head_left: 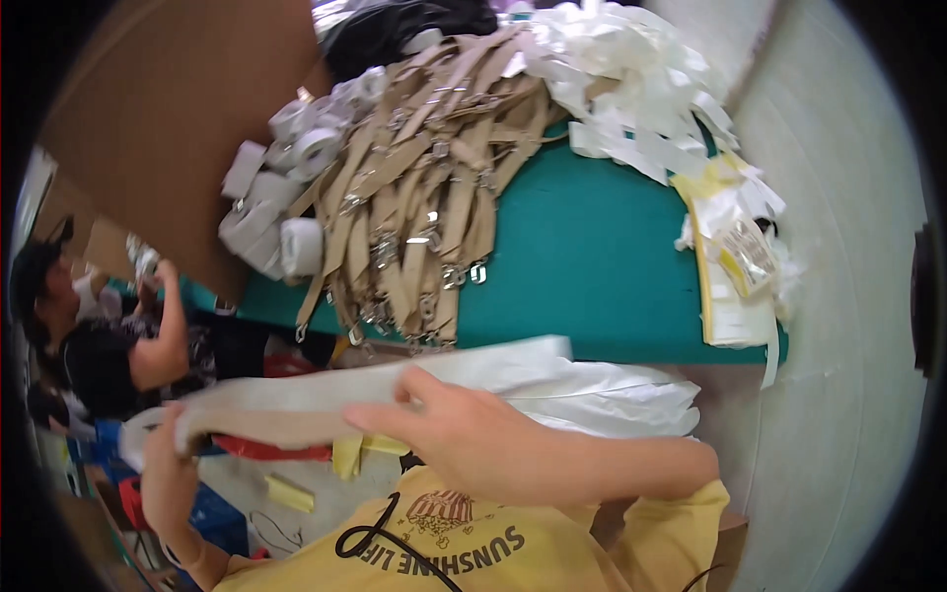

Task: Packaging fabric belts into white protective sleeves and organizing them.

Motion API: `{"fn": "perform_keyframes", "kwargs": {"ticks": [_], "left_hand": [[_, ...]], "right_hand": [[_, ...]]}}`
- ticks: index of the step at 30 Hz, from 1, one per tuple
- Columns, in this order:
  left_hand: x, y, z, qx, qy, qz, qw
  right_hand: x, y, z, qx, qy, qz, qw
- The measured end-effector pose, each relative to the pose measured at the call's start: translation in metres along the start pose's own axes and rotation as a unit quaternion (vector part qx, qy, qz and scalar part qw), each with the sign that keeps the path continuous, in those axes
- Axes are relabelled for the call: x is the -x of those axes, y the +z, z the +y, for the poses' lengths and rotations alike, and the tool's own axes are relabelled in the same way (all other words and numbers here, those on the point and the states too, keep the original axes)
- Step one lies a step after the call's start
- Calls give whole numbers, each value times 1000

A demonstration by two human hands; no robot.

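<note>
A long white strip (493, 363) stretches across in front of my body, with a beige strap (286, 426) looped along its near side. My left hand (170, 479) is closed round the left end, where strap and white material bend together; whitish material bulges beside it. My right hand (444, 419) is closed, its thumb and fingers pinching near the strap's right end, somewhat blurred. Past the right hand, the white strip runs on to a squared end. Beyond, a heap of beige straps with metal buckles (424, 197) lies on the green table (602, 257).
White rolls (301, 247) sit left of the heap, beside a large cardboard box (178, 128). White strips (631, 79) pile at the back. A yellow-edged white stack (735, 306) carries a clear packet (748, 255). A white bag (621, 395) hangs below the table. Another person (109, 335) works at left.
</note>
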State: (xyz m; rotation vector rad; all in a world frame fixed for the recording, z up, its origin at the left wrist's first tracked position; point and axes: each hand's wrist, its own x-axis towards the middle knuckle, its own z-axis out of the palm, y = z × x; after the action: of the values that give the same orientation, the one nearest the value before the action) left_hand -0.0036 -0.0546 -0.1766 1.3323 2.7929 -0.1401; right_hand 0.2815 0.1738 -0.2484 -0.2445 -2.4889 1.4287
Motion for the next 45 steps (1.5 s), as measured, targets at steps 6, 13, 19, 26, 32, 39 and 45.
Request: {"fn": "perform_keyframes", "kwargs": {"ticks": [6,13,19,26,32,39,45], "left_hand": [[15,35,26,152,-37,-175,972],[-62,130,168,424,470,-194,750],[-88,133,241,463,569,-139,666],[-82,135,275,539,516,-227,626],[-118,172,283,589,385,-634,321],[-114,192,306,494,436,-655,369],[-108,176,317,529,449,-623,360]], "right_hand": [[-33,-2,-32,117,7,23,993],[59,-94,-80,270,75,165,946],[82,-122,-131,359,169,187,899],[71,-119,-122,462,221,72,856],[84,-136,-110,407,156,93,895],[93,-109,-109,360,242,102,895],[88,-110,-108,349,292,19,890]]}}
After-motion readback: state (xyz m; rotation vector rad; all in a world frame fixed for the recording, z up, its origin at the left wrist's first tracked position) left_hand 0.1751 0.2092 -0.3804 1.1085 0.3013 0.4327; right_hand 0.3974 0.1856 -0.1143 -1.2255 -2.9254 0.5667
